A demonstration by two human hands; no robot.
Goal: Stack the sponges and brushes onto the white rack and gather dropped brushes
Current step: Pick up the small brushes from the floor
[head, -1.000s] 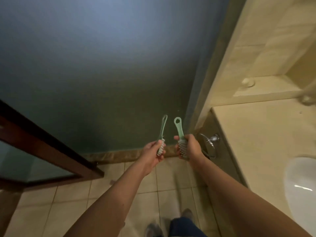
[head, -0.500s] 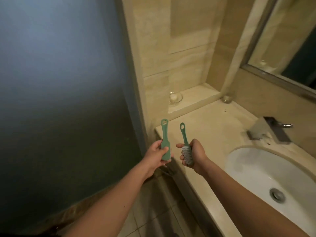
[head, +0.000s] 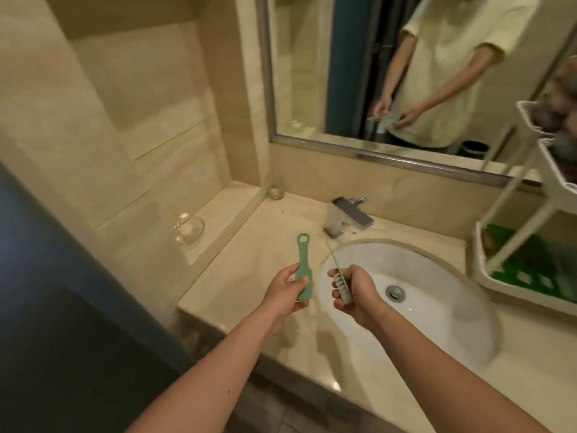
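Two bare hands reach out over a beige stone counter [head: 237, 276]. The left hand [head: 285, 290] curls fingers and thumb round the lower end of a green brush [head: 303, 264], with the flat handle pointing up and away. The right hand [head: 352, 292] grips a second brush [head: 342, 284] round its pale bristles, above the rim of the white sink basin [head: 437, 276]. Both brushes are well apart from the white rack [head: 527, 296] — it stands at the counter's right end, past the basin, with green items on its lower tray. A faucet [head: 346, 218] sits behind the basin, and a glass dish [head: 188, 230] sits on the left ledge.
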